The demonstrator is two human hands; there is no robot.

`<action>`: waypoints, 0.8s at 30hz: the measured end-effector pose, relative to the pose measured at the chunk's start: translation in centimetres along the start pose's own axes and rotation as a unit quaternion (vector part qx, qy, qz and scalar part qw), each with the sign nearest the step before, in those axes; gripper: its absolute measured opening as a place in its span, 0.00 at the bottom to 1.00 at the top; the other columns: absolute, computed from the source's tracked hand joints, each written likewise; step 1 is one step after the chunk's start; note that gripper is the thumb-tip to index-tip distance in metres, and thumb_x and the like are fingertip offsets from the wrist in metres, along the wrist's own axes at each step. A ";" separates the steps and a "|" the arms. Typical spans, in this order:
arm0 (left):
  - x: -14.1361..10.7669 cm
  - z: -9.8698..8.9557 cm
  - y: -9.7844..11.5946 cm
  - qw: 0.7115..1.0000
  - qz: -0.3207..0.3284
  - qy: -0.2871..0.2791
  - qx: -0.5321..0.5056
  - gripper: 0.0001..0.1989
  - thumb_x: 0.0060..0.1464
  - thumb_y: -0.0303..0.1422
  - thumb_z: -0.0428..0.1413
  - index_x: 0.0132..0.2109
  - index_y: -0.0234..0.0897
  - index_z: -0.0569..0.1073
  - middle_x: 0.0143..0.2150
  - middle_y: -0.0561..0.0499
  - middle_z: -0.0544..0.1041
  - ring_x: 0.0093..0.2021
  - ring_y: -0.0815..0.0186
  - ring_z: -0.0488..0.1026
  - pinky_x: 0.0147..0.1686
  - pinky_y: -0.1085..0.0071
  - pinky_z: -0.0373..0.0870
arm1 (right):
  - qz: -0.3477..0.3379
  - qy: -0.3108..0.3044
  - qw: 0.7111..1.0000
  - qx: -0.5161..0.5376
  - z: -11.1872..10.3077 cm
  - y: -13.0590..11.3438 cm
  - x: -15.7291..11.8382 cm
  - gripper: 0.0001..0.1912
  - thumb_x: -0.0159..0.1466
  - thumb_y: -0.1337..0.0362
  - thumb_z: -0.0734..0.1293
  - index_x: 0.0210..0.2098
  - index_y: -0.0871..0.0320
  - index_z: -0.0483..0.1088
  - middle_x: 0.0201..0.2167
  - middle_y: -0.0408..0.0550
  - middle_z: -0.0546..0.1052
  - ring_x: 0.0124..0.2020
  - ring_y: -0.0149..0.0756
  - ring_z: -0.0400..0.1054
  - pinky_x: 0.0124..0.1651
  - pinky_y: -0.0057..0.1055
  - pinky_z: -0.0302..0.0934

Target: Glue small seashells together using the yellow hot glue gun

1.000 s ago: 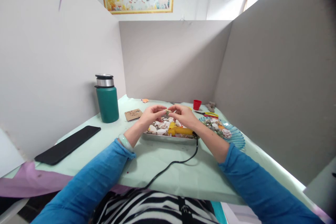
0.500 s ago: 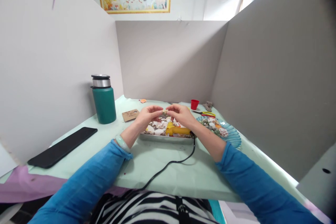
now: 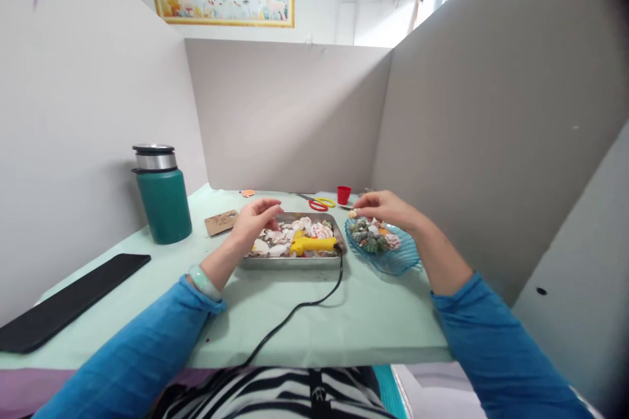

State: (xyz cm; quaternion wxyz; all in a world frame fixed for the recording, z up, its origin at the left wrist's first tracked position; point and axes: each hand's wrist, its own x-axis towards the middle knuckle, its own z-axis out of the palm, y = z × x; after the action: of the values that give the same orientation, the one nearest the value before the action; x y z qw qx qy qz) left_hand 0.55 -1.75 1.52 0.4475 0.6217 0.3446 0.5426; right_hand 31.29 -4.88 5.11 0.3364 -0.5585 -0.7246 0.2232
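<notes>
A small pale shell piece (image 3: pixel 352 214) is pinched in the fingertips of my right hand (image 3: pixel 386 208), above the left rim of a blue glass dish (image 3: pixel 405 260). Shells and greenish pieces (image 3: pixel 376 239) fill the middle of that dish. My left hand (image 3: pixel 256 219) hovers over the left part of a metal tray (image 3: pixel 295 263), its thumb and fingers apart with nothing seen between them. White and reddish shells (image 3: pixel 278 245) lie in the tray. Across them rests a yellow glue gun (image 3: pixel 317 244), its black cord running toward the table's front edge.
A green bottle (image 3: pixel 164 203) stands at the left, behind a long black flat object (image 3: pixel 73 298). Beside the tray lies a brown card (image 3: pixel 220 223). Scissors (image 3: pixel 318 205) and a red cup (image 3: pixel 344 194) are at the back. Grey partitions (image 3: pixel 289 118) surround the table.
My hands have moved apart. The right one has carried the small piece from above the tray to the blue dish, while the left one stays over the tray. The view has shifted right.
</notes>
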 end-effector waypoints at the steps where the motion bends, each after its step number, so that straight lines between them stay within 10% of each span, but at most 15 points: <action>1: 0.0 0.0 0.0 1.000 0.002 0.006 0.005 0.20 0.43 0.40 0.61 0.42 0.32 0.71 0.33 0.49 0.75 0.21 0.73 0.69 0.26 0.72 0.69 | 0.016 -0.016 0.999 -0.029 -0.5 0.9 -0.1 0.17 0.51 0.55 0.69 0.34 0.61 0.73 0.25 0.45 0.74 0.23 0.28 0.64 0.24 0.25 0.55; 11: 0.1 0.0 -0.2 1.000 0.012 -0.005 0.019 0.18 0.43 0.39 0.61 0.40 0.31 0.71 0.29 0.51 0.74 0.20 0.74 0.66 0.24 0.74 0.66 | 0.026 -0.025 0.957 -0.287 -0.9 3.6 0.3 0.08 0.51 0.62 0.69 0.30 0.58 0.75 0.29 0.46 0.78 0.31 0.34 0.69 0.29 0.26 0.56; 24: 0.1 0.1 0.0 0.999 0.002 -0.011 0.035 0.17 0.42 0.40 0.61 0.37 0.32 0.72 0.28 0.50 0.75 0.20 0.74 0.66 0.23 0.74 0.65 | 0.004 -0.078 0.982 -0.173 -1.4 2.9 -0.8 0.12 0.52 0.58 0.68 0.33 0.60 0.74 0.29 0.47 0.76 0.27 0.32 0.68 0.30 0.27 0.59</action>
State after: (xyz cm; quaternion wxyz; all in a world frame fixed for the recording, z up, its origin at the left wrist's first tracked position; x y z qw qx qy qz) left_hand 0.69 -1.71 1.51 0.4283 0.6437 0.3569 0.5242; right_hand 34.38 -4.91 3.84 0.1758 -0.5921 -0.7741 0.1389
